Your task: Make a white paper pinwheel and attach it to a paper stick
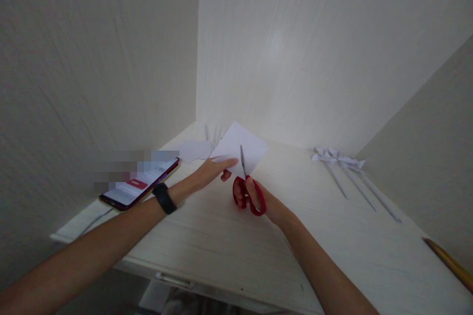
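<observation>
A white square of paper (254, 145) is held up above the desk, one corner pointing away from me. My left hand (218, 170) pinches its left lower side, thumb on top. My right hand (254, 196) grips red-handled scissors (260, 203), fingers through the loops. The scissor blades lie over the lower middle of the paper, pointing away from me; whether they are cutting into it I cannot make out. On my left wrist is a black band (164, 198).
A phone (142, 184) with a lit screen lies at left. Behind it are loose white paper pieces (190, 150) and thin strips. Several paper pinwheels on sticks (338, 157) rest at right. A yellowish stick-like object (449, 261) lies at the right edge. Walls (273, 49) enclose the desk (221, 241).
</observation>
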{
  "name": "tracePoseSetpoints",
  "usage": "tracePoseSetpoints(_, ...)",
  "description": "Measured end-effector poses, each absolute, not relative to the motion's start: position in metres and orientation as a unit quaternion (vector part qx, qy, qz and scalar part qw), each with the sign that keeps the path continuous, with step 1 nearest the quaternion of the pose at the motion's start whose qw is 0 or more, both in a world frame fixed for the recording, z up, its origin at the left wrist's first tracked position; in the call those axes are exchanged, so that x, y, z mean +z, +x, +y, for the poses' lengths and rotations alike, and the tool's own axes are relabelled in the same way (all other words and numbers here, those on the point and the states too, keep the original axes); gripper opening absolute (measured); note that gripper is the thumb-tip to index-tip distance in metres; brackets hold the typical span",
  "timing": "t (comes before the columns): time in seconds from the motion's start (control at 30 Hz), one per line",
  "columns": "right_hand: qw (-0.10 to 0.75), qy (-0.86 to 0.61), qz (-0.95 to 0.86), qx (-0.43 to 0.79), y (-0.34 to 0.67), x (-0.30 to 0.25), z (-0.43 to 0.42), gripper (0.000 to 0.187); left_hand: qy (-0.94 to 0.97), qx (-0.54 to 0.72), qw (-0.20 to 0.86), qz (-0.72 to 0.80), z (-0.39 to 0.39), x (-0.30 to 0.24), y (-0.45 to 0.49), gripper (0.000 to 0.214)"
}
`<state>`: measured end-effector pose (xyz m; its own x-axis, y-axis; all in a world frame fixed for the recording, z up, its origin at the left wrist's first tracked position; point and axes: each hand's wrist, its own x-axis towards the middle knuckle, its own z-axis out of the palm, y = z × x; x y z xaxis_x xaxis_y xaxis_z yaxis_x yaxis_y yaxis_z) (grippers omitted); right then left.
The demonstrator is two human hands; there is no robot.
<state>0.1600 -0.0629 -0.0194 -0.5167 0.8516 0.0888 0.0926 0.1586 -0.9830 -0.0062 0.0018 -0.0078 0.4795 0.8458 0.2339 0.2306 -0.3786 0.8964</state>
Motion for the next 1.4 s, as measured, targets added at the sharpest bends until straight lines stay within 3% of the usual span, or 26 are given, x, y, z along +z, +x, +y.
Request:
tracePoseSetpoints(0.73, 0.352, -0.343, -0.681, 0.543, 0.1608, -0.0252, -0.0604, 0.057, 0.763, 0.365, 0.402, 0.351, 0.0026, -0.0088, -0.0070, 0.050)
tracePoseSetpoints(1.4, 0.369, -0.331, -0.693, 0.523, 0.1601, -0.0230, -0.0634, 0.054, 0.744, 0.353, 0.476, 0.310, 0.0007, -0.0119, -0.0010, 0.047)
